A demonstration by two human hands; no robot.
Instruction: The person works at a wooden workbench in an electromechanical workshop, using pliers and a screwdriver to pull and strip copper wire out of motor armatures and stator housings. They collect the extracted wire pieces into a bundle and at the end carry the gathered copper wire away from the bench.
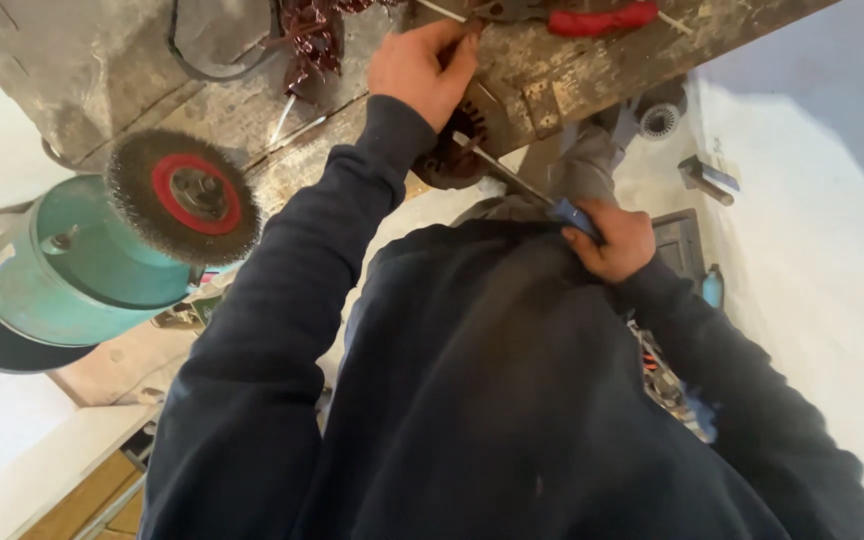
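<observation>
My left hand (422,68) rests on the edge of a worn wooden workbench (592,70) and holds a dark round slotted metal part (455,152) against it. My right hand (614,240) is closed around the blue handle (574,217) of a screwdriver-like tool. Its thin metal shaft (504,178) runs up and left into the round part. Both arms wear dark sleeves, and my dark sweatshirt fills the lower middle of the view.
A teal bench grinder (82,270) with a wire brush wheel (184,195) stands at the left. Tangled reddish copper wire (310,40) and red-handled pliers (602,18) lie on the bench. A hammer (707,178) lies on the pale floor at right.
</observation>
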